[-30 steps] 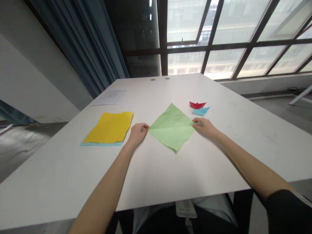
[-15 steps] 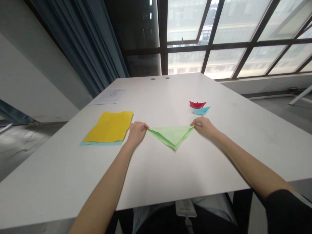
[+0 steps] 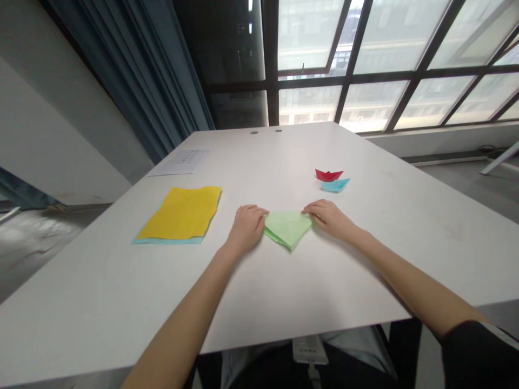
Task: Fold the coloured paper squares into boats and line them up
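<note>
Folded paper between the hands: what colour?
The folded paper is light green, clearest in the head view.

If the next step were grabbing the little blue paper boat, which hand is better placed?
Probably the right hand: the blue boat lies just beyond it, while the left hand sits farther off, across the green paper. Both touch that paper.

Green paper, side corners hidden by left hand and right hand, white page, print too small to read

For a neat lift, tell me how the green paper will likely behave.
The green paper looks thin, so probably light. Its layers gape at the lower left, so they may spread; the folded far edge is likely stiffer.
</note>
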Demonstrator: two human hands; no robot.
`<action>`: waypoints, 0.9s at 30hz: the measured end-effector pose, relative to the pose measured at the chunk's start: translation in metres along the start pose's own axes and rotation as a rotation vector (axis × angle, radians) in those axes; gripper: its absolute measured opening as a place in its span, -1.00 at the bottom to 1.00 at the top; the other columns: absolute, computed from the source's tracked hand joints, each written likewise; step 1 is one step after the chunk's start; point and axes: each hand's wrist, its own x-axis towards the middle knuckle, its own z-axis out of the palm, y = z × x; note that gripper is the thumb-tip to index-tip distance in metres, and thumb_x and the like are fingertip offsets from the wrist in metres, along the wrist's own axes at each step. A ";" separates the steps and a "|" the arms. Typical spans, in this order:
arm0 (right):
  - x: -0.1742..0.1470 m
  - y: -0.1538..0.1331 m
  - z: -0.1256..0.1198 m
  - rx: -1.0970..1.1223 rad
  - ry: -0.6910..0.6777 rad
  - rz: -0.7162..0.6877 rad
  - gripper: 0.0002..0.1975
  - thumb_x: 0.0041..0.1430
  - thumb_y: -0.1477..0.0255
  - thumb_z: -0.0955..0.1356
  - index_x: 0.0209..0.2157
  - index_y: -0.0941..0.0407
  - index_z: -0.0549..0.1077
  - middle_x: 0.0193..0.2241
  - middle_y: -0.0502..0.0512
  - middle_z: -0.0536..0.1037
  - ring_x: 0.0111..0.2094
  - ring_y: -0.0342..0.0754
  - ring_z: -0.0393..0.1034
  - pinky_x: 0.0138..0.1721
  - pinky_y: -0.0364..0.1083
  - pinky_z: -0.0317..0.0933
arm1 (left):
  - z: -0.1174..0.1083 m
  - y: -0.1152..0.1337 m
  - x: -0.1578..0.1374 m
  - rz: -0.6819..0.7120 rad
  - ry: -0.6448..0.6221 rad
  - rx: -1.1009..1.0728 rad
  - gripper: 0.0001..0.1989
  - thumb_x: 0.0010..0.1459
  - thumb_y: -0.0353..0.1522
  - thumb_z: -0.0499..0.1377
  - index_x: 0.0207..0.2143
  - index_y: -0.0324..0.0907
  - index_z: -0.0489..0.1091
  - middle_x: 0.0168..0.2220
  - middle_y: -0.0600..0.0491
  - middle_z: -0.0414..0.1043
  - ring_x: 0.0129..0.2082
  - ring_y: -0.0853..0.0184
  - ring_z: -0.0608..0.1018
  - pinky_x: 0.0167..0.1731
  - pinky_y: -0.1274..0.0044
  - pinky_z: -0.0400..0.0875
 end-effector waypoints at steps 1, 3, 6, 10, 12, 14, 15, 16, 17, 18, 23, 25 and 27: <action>0.001 -0.007 0.001 0.015 -0.013 -0.019 -0.72 0.15 0.53 0.18 -0.19 0.12 0.45 -0.21 0.13 0.51 -0.17 0.01 0.34 -0.12 0.01 0.17 | 0.002 0.007 0.000 0.037 -0.020 -0.012 -0.69 0.18 -0.37 -0.08 -0.12 -0.19 0.37 -0.12 -0.02 0.44 0.00 0.22 0.31 0.03 0.29 0.13; 0.003 -0.018 0.003 0.039 -0.040 -0.042 -0.74 0.15 0.51 0.19 -0.19 0.11 0.45 -0.22 0.13 0.51 -0.16 0.00 0.33 -0.13 0.00 0.18 | 0.006 0.018 -0.001 0.094 -0.066 -0.014 -0.68 0.20 -0.32 -0.08 -0.11 -0.22 0.36 -0.08 -0.03 0.41 0.01 0.22 0.31 0.05 0.34 0.14; 0.004 -0.028 0.008 0.072 -0.084 -0.064 -0.76 0.19 0.45 0.19 -0.21 0.12 0.46 -0.21 0.13 0.50 -0.14 0.00 0.32 -0.09 0.01 0.17 | 0.010 0.029 -0.003 0.125 -0.127 0.015 -0.65 0.23 -0.27 -0.12 -0.15 -0.21 0.37 -0.09 -0.04 0.40 -0.03 0.24 0.34 0.02 0.39 0.18; 0.002 -0.032 0.013 0.069 -0.134 -0.049 -0.73 0.16 0.33 0.24 -0.16 0.12 0.43 -0.15 0.16 0.47 -0.09 0.03 0.29 -0.05 0.05 0.15 | 0.012 0.032 -0.006 0.115 -0.175 0.072 -0.63 0.19 -0.16 -0.08 -0.14 -0.19 0.35 -0.08 -0.05 0.38 -0.02 0.21 0.33 0.00 0.38 0.21; 0.002 -0.033 0.014 0.061 -0.146 -0.037 -0.65 0.11 0.27 0.28 -0.09 0.12 0.39 -0.08 0.19 0.42 -0.06 0.07 0.27 -0.04 0.08 0.14 | 0.012 0.032 -0.007 0.112 -0.193 0.090 -0.57 0.13 -0.10 -0.02 -0.07 -0.18 0.30 -0.03 -0.07 0.34 0.02 0.18 0.31 0.01 0.36 0.19; 0.001 -0.033 0.014 0.055 -0.158 -0.029 -0.56 0.07 0.20 0.30 -0.05 0.12 0.36 -0.03 0.23 0.38 -0.03 0.10 0.24 -0.03 0.11 0.12 | 0.012 0.032 -0.009 0.104 -0.213 0.093 -0.50 0.09 -0.06 0.01 -0.01 -0.17 0.25 0.03 -0.09 0.28 0.05 0.15 0.28 0.03 0.34 0.16; 0.000 -0.033 0.014 0.055 -0.164 -0.026 -0.53 0.06 0.17 0.30 -0.03 0.12 0.34 -0.01 0.24 0.36 -0.01 0.12 0.22 -0.02 0.13 0.11 | 0.012 0.032 -0.009 0.096 -0.224 0.090 -0.46 0.08 -0.04 0.01 0.01 -0.17 0.23 0.06 -0.11 0.25 0.07 0.14 0.26 0.05 0.33 0.14; -0.001 -0.033 0.014 0.055 -0.170 -0.024 -0.49 0.05 0.15 0.30 -0.01 0.13 0.33 0.01 0.26 0.34 0.00 0.13 0.21 -0.01 0.14 0.10 | 0.013 0.032 -0.010 0.086 -0.235 0.084 -0.43 0.07 -0.02 0.00 0.03 -0.17 0.21 0.08 -0.12 0.22 0.10 0.12 0.24 0.06 0.31 0.13; -0.001 -0.033 0.014 0.058 -0.176 -0.024 -0.46 0.04 0.13 0.30 0.00 0.13 0.32 0.02 0.27 0.33 0.02 0.15 0.19 0.00 0.15 0.08 | 0.013 0.032 -0.010 0.076 -0.247 0.074 -0.39 0.06 0.00 0.00 0.05 -0.17 0.19 0.10 -0.13 0.20 0.12 0.09 0.22 0.06 0.29 0.11; -0.002 -0.033 0.014 0.061 -0.181 -0.023 -0.43 0.02 0.11 0.30 0.02 0.13 0.30 0.03 0.28 0.31 0.03 0.16 0.17 0.01 0.16 0.07 | 0.013 0.032 -0.010 0.066 -0.256 0.060 -0.35 0.04 0.03 -0.01 0.07 -0.17 0.17 0.13 -0.14 0.17 0.14 0.07 0.19 0.07 0.27 0.09; -0.004 -0.032 0.017 0.066 -0.203 -0.017 -0.26 -0.05 -0.01 0.30 0.10 0.12 0.22 0.09 0.30 0.25 0.10 0.21 0.09 0.06 0.19 -0.02 | 0.014 0.031 -0.012 0.030 -0.295 0.009 -0.15 -0.11 0.17 -0.01 0.13 -0.15 0.11 0.19 -0.17 0.06 0.19 -0.05 0.07 0.08 0.18 0.02; -0.005 -0.032 0.018 0.054 -0.213 -0.011 -0.22 -0.06 -0.04 0.29 0.12 0.12 0.19 0.12 0.29 0.22 0.13 0.22 0.05 0.08 0.19 -0.05 | 0.014 0.030 -0.012 0.016 -0.313 0.016 -0.09 -0.17 0.20 0.00 0.15 -0.14 0.08 0.21 -0.16 0.02 0.20 -0.09 0.03 0.08 0.14 0.00; -0.006 -0.031 0.019 0.035 -0.228 -0.002 -0.20 -0.06 -0.06 0.27 0.15 0.11 0.16 0.15 0.29 0.18 0.15 0.24 0.01 0.09 0.20 -0.07 | 0.014 0.029 -0.012 -0.003 -0.323 0.027 -0.04 -0.20 0.22 0.00 0.17 -0.14 0.04 0.22 -0.15 -0.01 0.20 -0.12 0.01 0.08 0.12 -0.02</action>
